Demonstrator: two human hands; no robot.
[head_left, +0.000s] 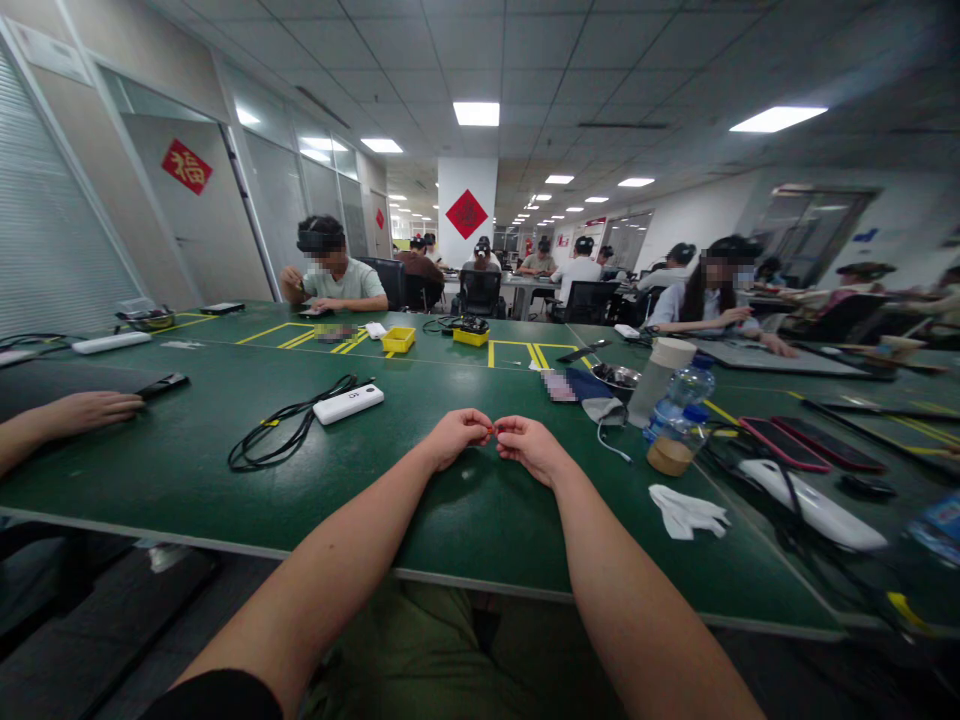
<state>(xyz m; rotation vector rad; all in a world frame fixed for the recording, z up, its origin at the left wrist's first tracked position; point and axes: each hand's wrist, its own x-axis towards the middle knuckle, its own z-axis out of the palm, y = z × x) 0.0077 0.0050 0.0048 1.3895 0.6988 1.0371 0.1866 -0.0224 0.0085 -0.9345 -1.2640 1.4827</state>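
Observation:
My left hand and my right hand meet above the green table, fingertips almost touching. Each is closed in a pinch of thumb and forefinger. Between the fingertips shows a small orange-red piece; most of it is covered by the fingers, and its kind is too small to make out. A white power bank with a looped black cable lies to the left of my left hand. Beyond my right hand is a grey and dark blue cloth item.
On the right stand a water bottle, a jar with brown contents and a pale cylinder, near a crumpled white glove. Yellow trays sit farther back. Another person's hand rests at left; co-workers sit across the table.

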